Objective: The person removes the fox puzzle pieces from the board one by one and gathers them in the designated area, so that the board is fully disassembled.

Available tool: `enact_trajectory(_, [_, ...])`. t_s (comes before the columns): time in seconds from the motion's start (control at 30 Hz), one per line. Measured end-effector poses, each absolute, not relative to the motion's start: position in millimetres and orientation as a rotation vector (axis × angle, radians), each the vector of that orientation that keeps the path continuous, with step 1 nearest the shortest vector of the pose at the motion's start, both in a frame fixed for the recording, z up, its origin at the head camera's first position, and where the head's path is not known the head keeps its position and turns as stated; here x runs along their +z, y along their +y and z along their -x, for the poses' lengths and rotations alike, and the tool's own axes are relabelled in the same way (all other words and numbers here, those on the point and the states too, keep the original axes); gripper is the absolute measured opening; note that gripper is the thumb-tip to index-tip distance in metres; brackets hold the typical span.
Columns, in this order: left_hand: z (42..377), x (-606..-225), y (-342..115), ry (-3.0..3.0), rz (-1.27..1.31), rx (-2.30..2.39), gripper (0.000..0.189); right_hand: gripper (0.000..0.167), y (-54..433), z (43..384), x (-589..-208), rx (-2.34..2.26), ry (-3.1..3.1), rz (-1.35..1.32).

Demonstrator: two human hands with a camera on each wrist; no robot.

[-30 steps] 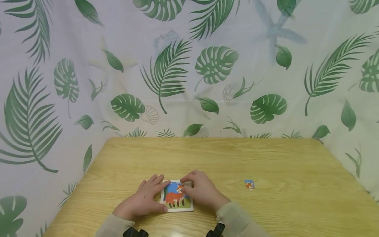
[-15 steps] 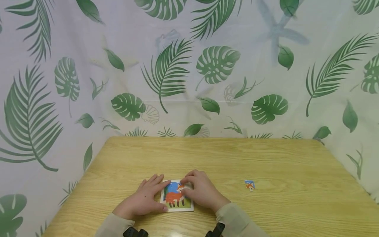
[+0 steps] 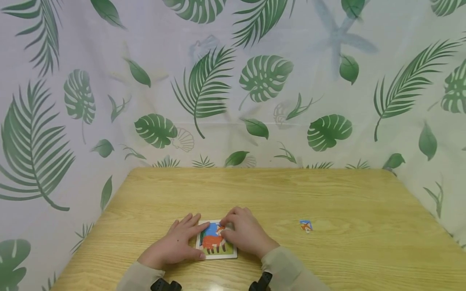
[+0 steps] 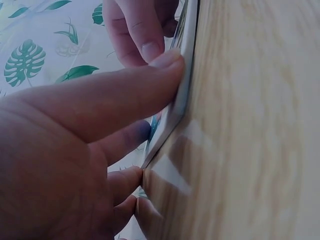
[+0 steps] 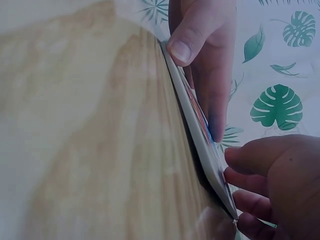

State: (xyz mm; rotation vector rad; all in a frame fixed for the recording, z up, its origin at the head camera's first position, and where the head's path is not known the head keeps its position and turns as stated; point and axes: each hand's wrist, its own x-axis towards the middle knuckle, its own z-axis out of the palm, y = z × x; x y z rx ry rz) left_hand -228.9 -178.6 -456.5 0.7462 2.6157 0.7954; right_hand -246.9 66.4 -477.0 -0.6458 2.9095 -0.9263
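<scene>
A small fox jigsaw puzzle [image 3: 214, 241] in a white-edged tray lies on the table between the two hands. My left hand [image 3: 174, 245] rests along its left side with straight, spread fingers, the thumb at the near left corner and the index finger at the far edge. From the right, my right hand [image 3: 245, 232] curls its thumb and index finger over the upper right part, by the fox's head; that corner is hidden beneath the hand. In the right wrist view the puzzle [image 5: 192, 117] shows edge-on, with the right thumb and fingers close at its rim.
A loose puzzle piece [image 3: 306, 226] with a fox face on blue lies on the wooden table [image 3: 349, 250], well to the right. Behind the table hangs a leaf-print cloth [image 3: 218, 101]. Each wrist wears a dark camera mount.
Both hands keep their places on the puzzle, and the loose piece lies where it was. Only the head view has shifted slightly.
</scene>
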Motion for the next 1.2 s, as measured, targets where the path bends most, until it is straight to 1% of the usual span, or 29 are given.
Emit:
enact_trajectory(0.1, [229.0, -456.6, -178.4, 2.618, -0.749, 0.795, 0.084, 0.018, 63.5, 249.3, -477.5, -0.94, 2.926, 0.622])
enact_trajectory(0.57, [229.0, -456.6, -178.1, 2.618, -0.751, 0.799, 0.085, 0.019, 49.2, 253.5, -477.8, -0.904, 2.98, 0.425])
enact_trajectory(1.0, [230.3, -460.1, -180.4, 2.632, -0.741, 0.806, 0.084, 0.013, 49.2, 252.4, -481.0, -1.062, 3.003, 0.435])
enact_trajectory(1.2, [229.2, -457.6, -180.0, 2.613, -0.744, 0.824, 0.084, 0.014, 49.8, 252.3, -480.3, -1.147, 2.959, 0.404])
